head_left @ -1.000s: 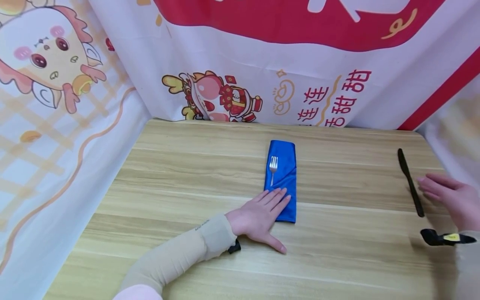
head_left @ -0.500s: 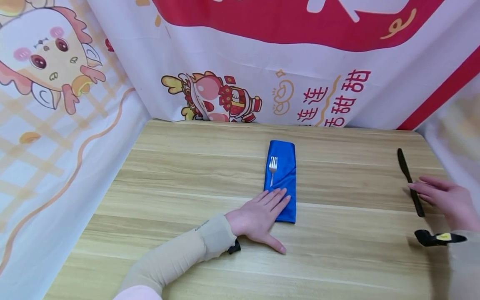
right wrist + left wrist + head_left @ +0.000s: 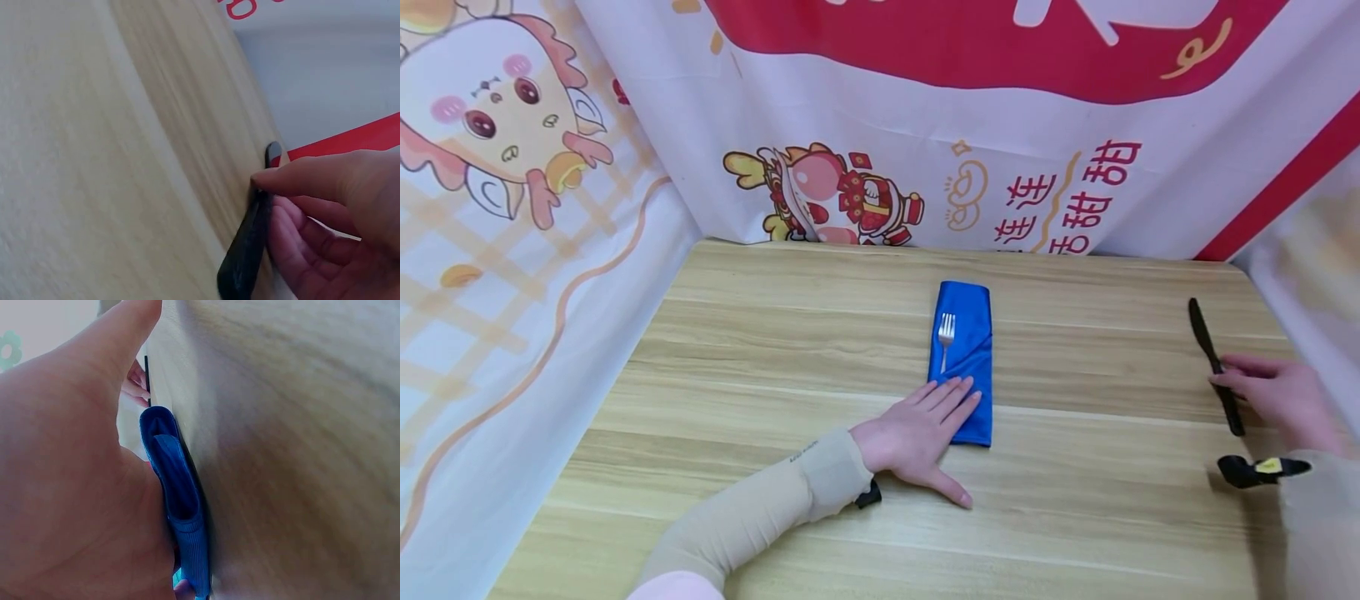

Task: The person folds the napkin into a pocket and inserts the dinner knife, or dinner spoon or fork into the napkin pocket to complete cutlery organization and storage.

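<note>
A folded blue napkin lies lengthwise near the middle of the table, its layered end visible in the left wrist view. The head of a silver fork shows on top of it; the handle's lower part is hidden in the cloth fold. My left hand rests flat on the napkin's near part, fingers straight and thumb spread. At the right, my right hand pinches a black table knife between thumb and fingers around its middle. In the right wrist view the knife's handle points toward the camera.
The wooden table reaches back to a printed white and red cloth. Another patterned cloth hangs along the left side. A black strap is around the right wrist.
My right hand has moved left to the knife and now pinches it. The knife has shifted slightly left. The left hand, napkin and fork have stayed in place.
</note>
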Available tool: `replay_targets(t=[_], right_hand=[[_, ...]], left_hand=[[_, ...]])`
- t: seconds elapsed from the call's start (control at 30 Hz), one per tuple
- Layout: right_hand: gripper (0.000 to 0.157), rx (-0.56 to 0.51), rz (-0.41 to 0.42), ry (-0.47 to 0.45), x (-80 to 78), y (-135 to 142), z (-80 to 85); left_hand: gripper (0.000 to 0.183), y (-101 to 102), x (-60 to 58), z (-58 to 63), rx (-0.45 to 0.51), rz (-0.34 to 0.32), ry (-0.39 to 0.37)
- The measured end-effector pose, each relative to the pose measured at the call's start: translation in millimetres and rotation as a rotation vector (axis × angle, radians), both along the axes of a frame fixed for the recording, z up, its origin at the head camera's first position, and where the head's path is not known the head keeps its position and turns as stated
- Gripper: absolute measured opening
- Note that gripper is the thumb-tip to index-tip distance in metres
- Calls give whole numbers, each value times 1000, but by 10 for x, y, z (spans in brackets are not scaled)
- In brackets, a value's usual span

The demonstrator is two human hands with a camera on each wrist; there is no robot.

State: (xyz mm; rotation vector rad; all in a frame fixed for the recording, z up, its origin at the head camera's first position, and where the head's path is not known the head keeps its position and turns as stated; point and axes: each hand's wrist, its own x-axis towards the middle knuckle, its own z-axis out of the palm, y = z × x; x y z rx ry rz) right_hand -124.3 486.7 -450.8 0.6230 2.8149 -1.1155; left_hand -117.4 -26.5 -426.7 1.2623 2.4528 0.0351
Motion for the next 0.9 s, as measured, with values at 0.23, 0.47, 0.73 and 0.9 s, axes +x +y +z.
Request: replay_targets(t=[0.23,0.47,0.73,0.9], right_hand=[[65,47,56,-16,-19,-47,52],[64,60,76,-7,10,-73,79],[61,53,97,-17,33,-101,172],[59,68,154,-66,38,-100,217]], left_hand=[[127,-1,-7,-13,-6,-2,11],[129,2,-8,-25,-13,-4,19],[129,7,-4,-31,-23,-5,34],[128,8,-2,-27,-18,-4,30]])
